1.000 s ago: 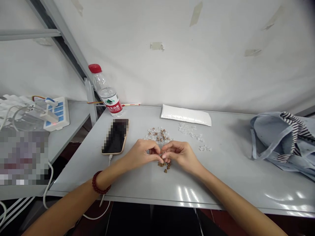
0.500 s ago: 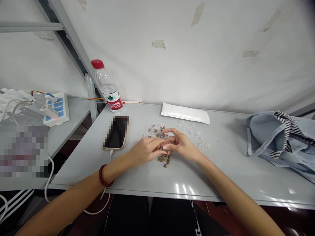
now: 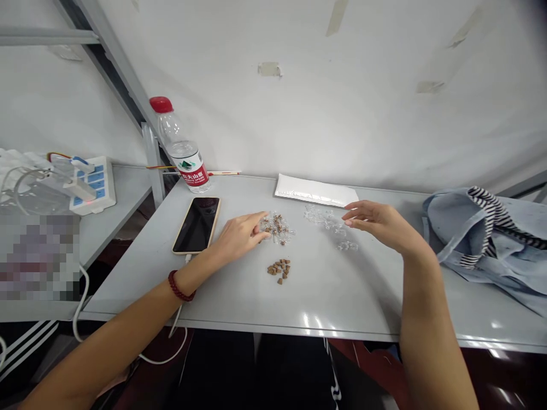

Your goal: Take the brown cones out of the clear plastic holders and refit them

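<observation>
Open and empty, the left hand [image 3: 237, 237] reaches its fingertips just beside a heap of mixed clear and brown pieces [image 3: 277, 228], while the open right hand [image 3: 376, 221] hovers beside a scatter of clear pieces [image 3: 325, 219]. A pile of brown pieces [image 3: 278, 271] lies apart, nearer the left hand; the heap holds both kinds.

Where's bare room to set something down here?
Bare tabletop runs from the brown pieces rightward to the blue cloth bag, and along the front edge. Crowded: the back middle, where the left hand and right hand sit over clear pieces.
</observation>
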Tool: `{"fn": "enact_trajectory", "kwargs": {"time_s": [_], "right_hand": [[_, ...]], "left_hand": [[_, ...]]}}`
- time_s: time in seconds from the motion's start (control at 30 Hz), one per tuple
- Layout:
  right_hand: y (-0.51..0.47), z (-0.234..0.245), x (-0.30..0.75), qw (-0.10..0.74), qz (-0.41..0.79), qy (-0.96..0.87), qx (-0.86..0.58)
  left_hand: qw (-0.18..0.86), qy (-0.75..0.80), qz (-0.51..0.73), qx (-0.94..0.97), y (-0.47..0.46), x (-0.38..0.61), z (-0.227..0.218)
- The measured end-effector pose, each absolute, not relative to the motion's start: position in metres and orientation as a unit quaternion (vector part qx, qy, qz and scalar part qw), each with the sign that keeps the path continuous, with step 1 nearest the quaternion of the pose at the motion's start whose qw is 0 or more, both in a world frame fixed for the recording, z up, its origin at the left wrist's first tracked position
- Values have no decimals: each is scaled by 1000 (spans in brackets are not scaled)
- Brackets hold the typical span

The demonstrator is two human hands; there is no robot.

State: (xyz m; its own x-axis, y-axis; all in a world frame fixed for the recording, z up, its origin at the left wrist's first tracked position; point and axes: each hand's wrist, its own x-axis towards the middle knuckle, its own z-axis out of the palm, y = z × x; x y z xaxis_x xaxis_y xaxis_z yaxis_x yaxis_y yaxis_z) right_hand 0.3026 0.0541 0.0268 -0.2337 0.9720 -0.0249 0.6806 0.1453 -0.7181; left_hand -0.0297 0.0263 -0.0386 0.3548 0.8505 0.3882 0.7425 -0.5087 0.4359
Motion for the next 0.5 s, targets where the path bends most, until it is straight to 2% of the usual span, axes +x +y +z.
{"fn": "enact_trajectory", "kwargs": {"time_s": [0.17,0.33,0.43,0.5], "right_hand": [[54,15,289,234,246,-749,-570],[62,-4,278,233,167,-780,-556],[65,-7,272,278,145,-790,-526],[58,-1,263,313,160,-786,-508]], "left_hand": [[71,428,330,838,18,-33,-33],[217,381,258,861,6,-30,-17],[291,356,176,870,-2,-25,-10],[303,347,141,876,-6,-22,-8]]}}
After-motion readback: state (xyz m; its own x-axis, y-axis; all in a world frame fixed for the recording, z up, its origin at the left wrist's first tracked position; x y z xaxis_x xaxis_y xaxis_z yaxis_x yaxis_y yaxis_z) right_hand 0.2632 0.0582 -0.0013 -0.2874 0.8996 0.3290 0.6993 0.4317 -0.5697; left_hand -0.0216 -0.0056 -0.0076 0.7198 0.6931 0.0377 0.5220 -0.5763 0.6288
